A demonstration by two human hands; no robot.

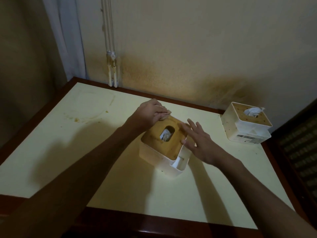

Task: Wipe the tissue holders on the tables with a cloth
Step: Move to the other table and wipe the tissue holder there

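A white tissue holder (154, 157) with a brown wooden lid and an oval slot showing tissue stands in the middle of the pale yellow table (85, 134). My left hand (148, 111) grips a small beige cloth (46, 112) against the holder's far left corner. The fingers of my right hand (197, 141) are straight and spread, resting on the holder's right side. A second tissue holder (231, 127) of the same kind, with tissue sticking out, stands at the table's far right corner.
The table has a dark red wooden rim (171, 100) and stands against a stained cream wall. Food stains (77, 119) mark the table's left part. White pipes (112, 71) run down the wall, a curtain hangs at left, and dark furniture (301, 152) stands at right.
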